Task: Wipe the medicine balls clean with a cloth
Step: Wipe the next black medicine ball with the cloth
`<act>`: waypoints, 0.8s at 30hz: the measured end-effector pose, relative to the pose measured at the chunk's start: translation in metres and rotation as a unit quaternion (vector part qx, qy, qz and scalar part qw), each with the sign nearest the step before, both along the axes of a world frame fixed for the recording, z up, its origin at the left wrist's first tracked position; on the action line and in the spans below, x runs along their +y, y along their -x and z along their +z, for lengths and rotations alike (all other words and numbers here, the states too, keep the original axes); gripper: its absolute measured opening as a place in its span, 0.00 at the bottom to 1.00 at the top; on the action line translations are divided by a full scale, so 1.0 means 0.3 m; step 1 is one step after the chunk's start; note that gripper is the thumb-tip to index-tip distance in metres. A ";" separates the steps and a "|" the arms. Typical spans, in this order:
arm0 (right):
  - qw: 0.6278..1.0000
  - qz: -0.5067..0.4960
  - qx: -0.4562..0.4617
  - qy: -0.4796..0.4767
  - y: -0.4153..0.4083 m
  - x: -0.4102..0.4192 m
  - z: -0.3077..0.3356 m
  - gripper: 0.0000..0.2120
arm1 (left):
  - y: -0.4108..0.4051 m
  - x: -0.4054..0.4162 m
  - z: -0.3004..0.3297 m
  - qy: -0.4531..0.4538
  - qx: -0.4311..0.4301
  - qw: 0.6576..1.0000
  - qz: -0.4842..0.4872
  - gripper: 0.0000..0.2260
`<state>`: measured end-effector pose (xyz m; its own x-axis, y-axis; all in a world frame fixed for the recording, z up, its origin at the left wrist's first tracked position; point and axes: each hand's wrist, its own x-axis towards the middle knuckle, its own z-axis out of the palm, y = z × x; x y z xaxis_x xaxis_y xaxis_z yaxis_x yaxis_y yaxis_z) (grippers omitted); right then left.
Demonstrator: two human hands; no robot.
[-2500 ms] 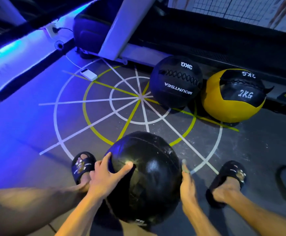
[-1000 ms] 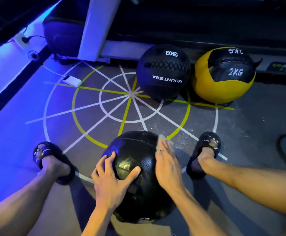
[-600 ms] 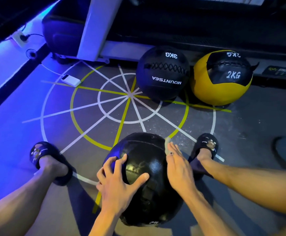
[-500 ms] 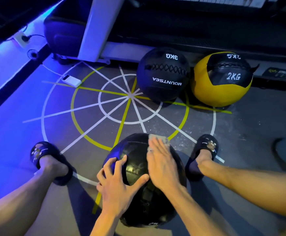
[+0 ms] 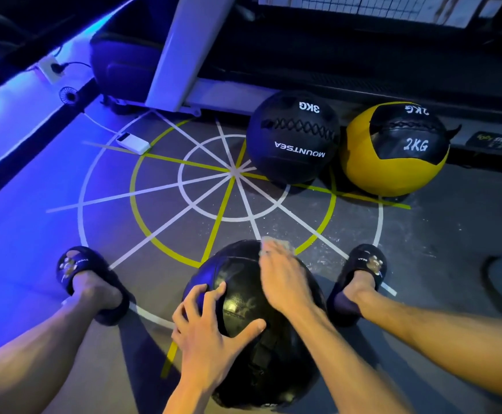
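Observation:
A large black medicine ball [image 5: 243, 303] rests on the floor between my feet. My left hand [image 5: 210, 327] lies spread on its near left side and steadies it. My right hand [image 5: 282, 279] presses flat on the ball's upper right, with a small pale cloth [image 5: 276, 242] showing past the fingertips; most of the cloth is hidden under the palm. Further back stand a black 3KG ball [image 5: 293, 138] marked MOUNTSEA and a yellow and black 2KG ball [image 5: 396, 150], side by side.
My feet in dark slippers, left [image 5: 76, 267] and right [image 5: 363, 264], flank the near ball. White and yellow lines [image 5: 231, 174] mark the floor. A white power bank [image 5: 133, 143] with a cable lies at the back left, near a white machine frame [image 5: 181, 55].
My right hand with the cloth has slid across the top of the near ball from its right edge toward the middle. My left hand has stayed on the ball.

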<state>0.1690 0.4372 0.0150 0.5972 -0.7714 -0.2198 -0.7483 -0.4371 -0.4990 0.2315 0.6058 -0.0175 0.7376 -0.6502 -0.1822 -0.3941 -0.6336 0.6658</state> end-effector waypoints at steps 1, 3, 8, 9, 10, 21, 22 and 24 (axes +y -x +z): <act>0.998 0.060 -0.005 0.008 -0.057 0.022 0.013 0.19 | -0.004 0.002 -0.001 0.002 -0.003 1.000 -0.001 0.49; 0.986 0.163 -0.001 0.020 -0.098 0.048 0.024 0.19 | -0.011 0.010 -0.005 0.004 -0.006 1.000 -0.002 0.49; 0.995 0.097 0.004 -0.037 0.079 -0.107 -0.026 0.23 | -0.014 0.022 -0.033 0.035 -0.004 0.999 -0.018 0.40; 0.996 0.062 0.030 -0.052 0.117 -0.137 -0.034 0.24 | -0.017 0.027 -0.040 0.045 0.000 0.999 -0.026 0.36; 0.996 0.039 0.048 -0.059 0.135 -0.154 -0.046 0.24 | -0.020 0.030 -0.045 0.055 0.012 0.998 -0.031 0.33; 0.947 0.313 -0.009 0.070 -0.022 -0.074 -0.037 0.23 | -0.034 0.057 -0.059 0.103 0.051 0.993 -0.006 0.29; 0.966 0.255 0.001 0.046 -0.014 -0.117 -0.044 0.21 | -0.030 0.053 -0.056 0.100 0.046 0.994 -0.012 0.29; 0.987 0.154 0.033 -0.006 -0.008 -0.156 -0.040 0.21 | -0.020 0.044 -0.058 0.092 0.032 0.995 -0.032 0.28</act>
